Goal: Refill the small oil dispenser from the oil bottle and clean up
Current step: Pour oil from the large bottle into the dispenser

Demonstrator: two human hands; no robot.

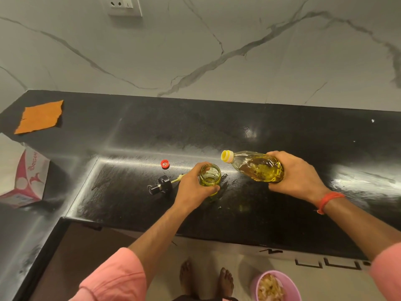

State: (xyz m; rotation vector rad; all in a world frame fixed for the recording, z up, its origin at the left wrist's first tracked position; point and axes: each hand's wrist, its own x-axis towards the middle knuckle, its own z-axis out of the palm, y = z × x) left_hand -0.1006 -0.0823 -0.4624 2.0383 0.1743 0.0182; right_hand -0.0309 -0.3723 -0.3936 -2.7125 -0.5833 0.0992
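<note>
A small glass oil dispenser jar (210, 178) stands open on the black counter (282, 213), with yellow oil in its lower part. My left hand (191, 190) grips it around its side. My right hand (297, 174) holds the clear oil bottle (253, 165) tilted on its side above the counter, its yellow open neck (226, 156) pointing left toward the jar, just up and right of the jar's mouth. The dispenser's black pump top (160, 185) lies on the counter left of my left hand. The bottle's red cap (165, 164) lies behind it.
An orange cloth (40, 116) lies at the counter's far left corner. A pink and white tissue box (23, 179) sits at the left. A few oil drops (240, 207) mark the counter near the jar. A pink bowl (275, 286) stands on the floor by my feet.
</note>
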